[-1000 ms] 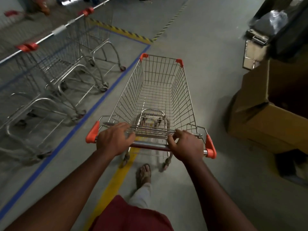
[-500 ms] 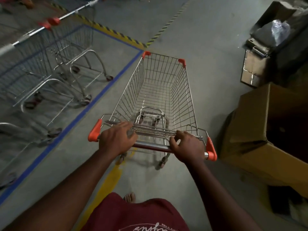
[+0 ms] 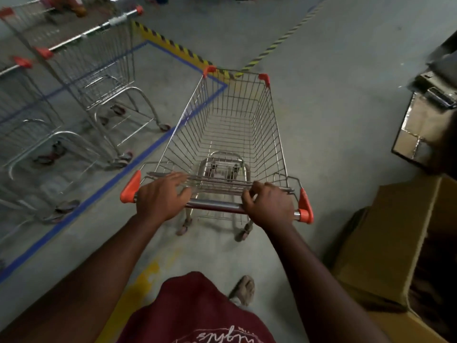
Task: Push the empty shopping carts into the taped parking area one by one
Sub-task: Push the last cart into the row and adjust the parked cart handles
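Observation:
The empty wire shopping cart (image 3: 230, 134) with orange corner caps stands straight ahead of me. My left hand (image 3: 160, 196) grips the left part of the cart handle (image 3: 215, 206), its fingers reaching over onto the wire seat flap. My right hand (image 3: 269, 206) grips the handle's right part near the orange end cap. The blue tape line (image 3: 99, 191) of the parking area runs along the cart's left side. Its far corner shows through the cart's front left wires.
Parked carts (image 3: 99, 75) stand inside the taped area at left, another (image 3: 24, 125) nearer me. Yellow-black hazard tape (image 3: 178, 49) edges the area's far side. Cardboard boxes (image 3: 385, 243) crowd the right, and a taped box (image 3: 415, 134) sits further ahead. My sandalled foot (image 3: 243, 289) is behind the cart.
The cart has rolled forward beside the blue line, its nose now level with the tape corner. Parked carts have slid back on my left. Both hands stay on the handle.

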